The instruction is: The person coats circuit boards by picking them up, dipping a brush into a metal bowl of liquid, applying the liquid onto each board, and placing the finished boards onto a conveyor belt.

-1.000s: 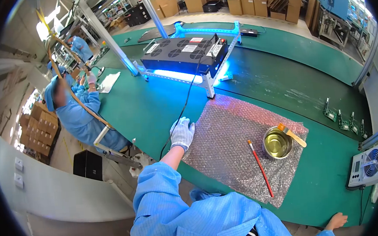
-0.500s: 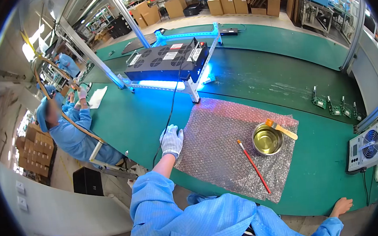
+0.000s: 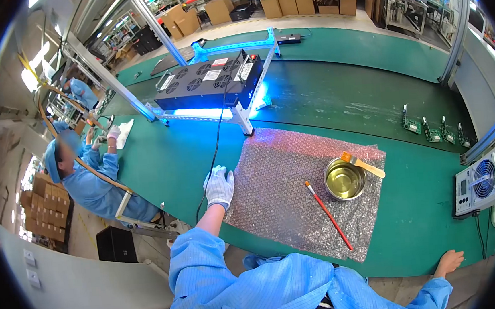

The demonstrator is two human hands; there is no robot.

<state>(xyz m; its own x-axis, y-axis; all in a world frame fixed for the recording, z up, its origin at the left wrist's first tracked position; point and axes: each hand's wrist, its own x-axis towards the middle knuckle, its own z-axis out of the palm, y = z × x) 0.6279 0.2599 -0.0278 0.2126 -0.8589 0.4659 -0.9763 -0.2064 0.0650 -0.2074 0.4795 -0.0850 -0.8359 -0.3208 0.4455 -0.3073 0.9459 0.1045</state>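
My left hand [image 3: 219,189], in a white striped glove, lies flat on the green table at the left edge of a bubble-wrap sheet [image 3: 280,209]. Its fingers are open, and a black cable [image 3: 215,148] runs close beside them. My right hand [image 3: 450,261] is bare and rests at the table's front edge on the far right, fingers curled in with nothing visible in them. On the sheet stands a metal bowl [image 3: 345,179] of yellowish liquid. A flat brush with a wooden handle [image 3: 369,166] lies across its rim. Left of the bowl is a thin red-handled brush [image 3: 331,220].
A black fan unit [image 3: 208,82] sits on a white frame above bright blue light. Several green circuit boards [image 3: 433,136] lie at right, behind a small fan device [image 3: 479,184]. At left, a co-worker [image 3: 97,176] in blue sits by the table.
The view has shifted slightly, so the table's things appear a little further left. Both my hands keep their places on the table. The co-worker's hands have moved a little.
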